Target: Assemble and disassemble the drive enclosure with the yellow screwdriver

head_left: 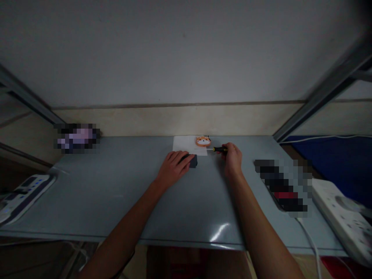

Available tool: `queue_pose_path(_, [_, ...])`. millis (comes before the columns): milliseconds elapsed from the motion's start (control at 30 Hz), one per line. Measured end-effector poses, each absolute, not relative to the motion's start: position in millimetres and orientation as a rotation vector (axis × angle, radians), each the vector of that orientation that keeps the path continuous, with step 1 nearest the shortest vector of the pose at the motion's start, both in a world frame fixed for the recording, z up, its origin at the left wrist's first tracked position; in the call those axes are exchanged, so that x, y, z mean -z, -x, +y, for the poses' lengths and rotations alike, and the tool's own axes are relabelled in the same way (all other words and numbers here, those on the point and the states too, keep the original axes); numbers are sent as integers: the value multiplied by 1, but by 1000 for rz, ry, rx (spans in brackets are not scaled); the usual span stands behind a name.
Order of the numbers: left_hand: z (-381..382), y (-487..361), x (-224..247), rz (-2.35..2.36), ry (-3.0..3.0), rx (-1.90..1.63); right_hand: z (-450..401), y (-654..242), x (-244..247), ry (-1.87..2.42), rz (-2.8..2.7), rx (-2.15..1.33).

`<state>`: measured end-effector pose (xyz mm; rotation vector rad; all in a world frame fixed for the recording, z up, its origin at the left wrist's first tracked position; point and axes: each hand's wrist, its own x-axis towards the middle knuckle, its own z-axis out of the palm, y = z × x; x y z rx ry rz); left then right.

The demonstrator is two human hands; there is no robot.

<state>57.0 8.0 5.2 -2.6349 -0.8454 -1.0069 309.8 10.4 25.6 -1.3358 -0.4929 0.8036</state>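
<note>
My right hand [233, 158] is closed round the black and yellow handle of a screwdriver [218, 149]. Its thin metal shaft points left, over a white sheet of paper [182, 143]. My left hand [174, 166] rests with its fingers over a small dark grey box-shaped object [193, 161] at the front of the paper; the fingers hide much of that object, and I cannot tell its kind. Just behind the screwdriver shaft, an orange and white animal-face item [202, 141] lies at the paper's right back corner.
The grey table [116, 201] meets a wall at the back. A blurred-out dark phone-like object [280, 186] and a white power strip [343, 213] are at the right. Another power strip [27, 195] lies at the left edge, with a pixelated purple object [78, 138] behind it.
</note>
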Motion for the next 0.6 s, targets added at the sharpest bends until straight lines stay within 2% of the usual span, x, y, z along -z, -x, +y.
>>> queue_pose_path(267, [7,-51,-7,-861,2590,1143,13,-311,-19,1356,-487,-773])
queue_pose_path(433, [14,-39,-7,-985,2390,1365,12,-310,-21,1347,-493,-776])
queue_pose_path(600, [23,-11,-33,-1039,2048,1610,11,-310,-24,1338,-492,-782])
